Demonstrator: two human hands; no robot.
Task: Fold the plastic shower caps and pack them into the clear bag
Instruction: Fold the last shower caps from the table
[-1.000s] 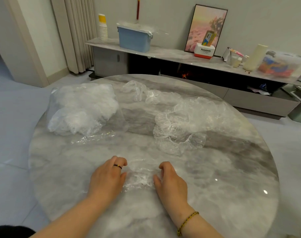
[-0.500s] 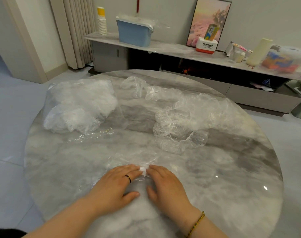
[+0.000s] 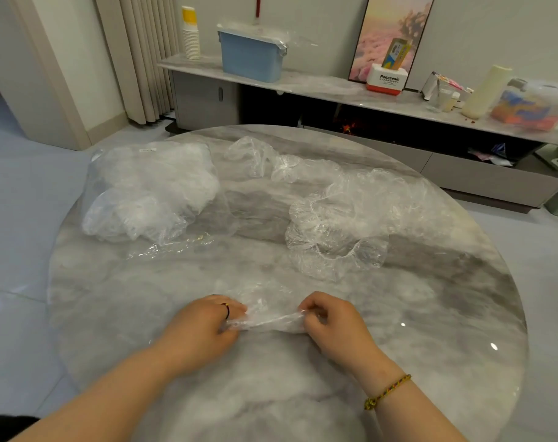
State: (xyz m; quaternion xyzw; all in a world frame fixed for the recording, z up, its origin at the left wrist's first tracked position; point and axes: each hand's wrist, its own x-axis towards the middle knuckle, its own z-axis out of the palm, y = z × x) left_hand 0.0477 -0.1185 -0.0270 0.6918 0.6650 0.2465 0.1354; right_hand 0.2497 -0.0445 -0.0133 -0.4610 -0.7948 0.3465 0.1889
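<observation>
A clear plastic shower cap (image 3: 266, 320) lies gathered into a narrow strip near the front of the round marble table (image 3: 143, 301). My left hand (image 3: 204, 327) pinches its left end and my right hand (image 3: 330, 323) pinches its right end. A clear bag (image 3: 147, 193) stuffed with white folded caps sits at the back left, its mouth facing the front. A loose pile of unfolded caps (image 3: 351, 218) lies at the back right, with another crumpled cap (image 3: 258, 157) behind it.
Behind the table runs a low marble sideboard (image 3: 335, 87) carrying a blue lidded box (image 3: 252, 55), stacked paper cups (image 3: 191, 33), a framed picture (image 3: 392, 33) and other items. Curtains (image 3: 147, 52) hang at the back left. Pale floor surrounds the table.
My hands were flat together on the cap half a second ago. Now they have drawn apart and each pinches an end, stretching the cap into a strip.
</observation>
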